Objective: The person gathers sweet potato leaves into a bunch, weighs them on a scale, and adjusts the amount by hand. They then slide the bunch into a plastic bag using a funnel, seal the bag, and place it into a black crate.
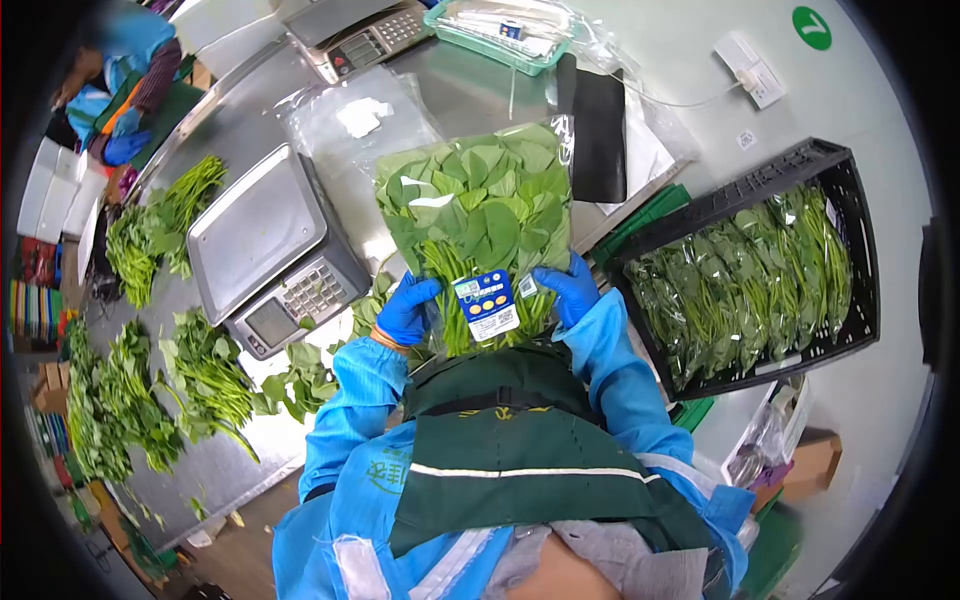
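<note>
- Fingers [420, 292] of both gloved hands pinch the bag [480, 210] by its lower corners. Your left hand [405, 310] has one corner and your right hand [567, 288] the other, likely to keep the label [487, 303] flat and facing you.
- Counter [240, 130]: steel, running away to your left. Loose greens [130, 390] lie heaped along its near edge, so bare metal shows mostly beyond the scale.
- Crate [845, 170]: black, just past the counter's right edge and close to your right elbow. Packed bags [760, 270] lie side by side in it, with little spare room.
- Scale [265, 235]: just left of the bag, pan bare, keypad towards you.
- Bag: in front of your chest, between scale and crate, leaves away from you and stalks near. You cannot tell whether it rests on the counter.
</note>
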`<move>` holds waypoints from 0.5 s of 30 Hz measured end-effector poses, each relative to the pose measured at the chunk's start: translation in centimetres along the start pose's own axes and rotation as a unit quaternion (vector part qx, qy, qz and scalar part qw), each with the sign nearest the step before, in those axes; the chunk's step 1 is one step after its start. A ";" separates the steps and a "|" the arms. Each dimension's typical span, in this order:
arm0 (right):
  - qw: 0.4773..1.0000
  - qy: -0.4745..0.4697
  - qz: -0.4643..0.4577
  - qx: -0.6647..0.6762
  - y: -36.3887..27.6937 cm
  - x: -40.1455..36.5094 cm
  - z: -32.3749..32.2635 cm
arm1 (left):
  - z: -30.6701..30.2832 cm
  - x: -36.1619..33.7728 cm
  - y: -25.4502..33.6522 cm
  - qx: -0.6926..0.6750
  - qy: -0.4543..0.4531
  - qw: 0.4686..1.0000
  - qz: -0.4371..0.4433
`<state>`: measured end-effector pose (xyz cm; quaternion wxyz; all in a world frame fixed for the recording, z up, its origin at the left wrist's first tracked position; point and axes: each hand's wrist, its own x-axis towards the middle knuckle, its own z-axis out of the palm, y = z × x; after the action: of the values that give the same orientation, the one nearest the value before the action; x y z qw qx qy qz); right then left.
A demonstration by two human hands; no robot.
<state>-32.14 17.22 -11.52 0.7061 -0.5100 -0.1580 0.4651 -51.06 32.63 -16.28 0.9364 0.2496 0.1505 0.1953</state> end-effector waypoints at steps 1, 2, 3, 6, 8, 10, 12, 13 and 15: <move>1.000 0.013 -0.003 0.003 -0.1 0.0 0.2 | -0.4 0.3 0.1 -0.021 -0.027 0.999 0.001; 1.000 0.027 -0.014 0.009 -0.3 0.1 0.1 | -1.0 0.7 -0.2 -0.020 -0.032 0.999 -0.013; 0.999 0.042 -0.025 0.015 -0.8 0.2 0.4 | -1.7 1.2 -0.7 -0.006 -0.048 0.998 -0.031; 0.991 0.096 -0.022 0.087 -1.4 0.6 1.0 | -1.2 1.8 -0.6 0.073 -0.092 0.989 -0.094; 0.983 0.129 -0.042 0.122 -1.0 0.6 1.2 | 0.5 2.3 -1.4 0.087 -0.101 0.985 -0.105; 0.972 0.139 -0.019 0.186 -0.7 0.7 1.5 | 1.8 2.7 -1.9 0.096 -0.112 0.982 -0.119; 0.949 0.099 0.013 0.298 -1.0 0.6 1.7 | 3.0 2.8 -2.3 0.084 -0.081 0.986 -0.120; 0.949 0.112 -0.003 0.295 -1.0 0.7 1.7 | 3.8 3.0 -2.5 0.077 -0.049 0.989 -0.119; 0.914 0.077 0.073 0.392 -1.3 0.5 1.2 | 2.7 3.4 -3.2 0.083 -0.047 0.984 -0.151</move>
<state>-32.07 18.24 -10.04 0.8232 -0.2367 0.1294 0.4996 -46.14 30.41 -16.35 0.9372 0.3097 0.1584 0.0268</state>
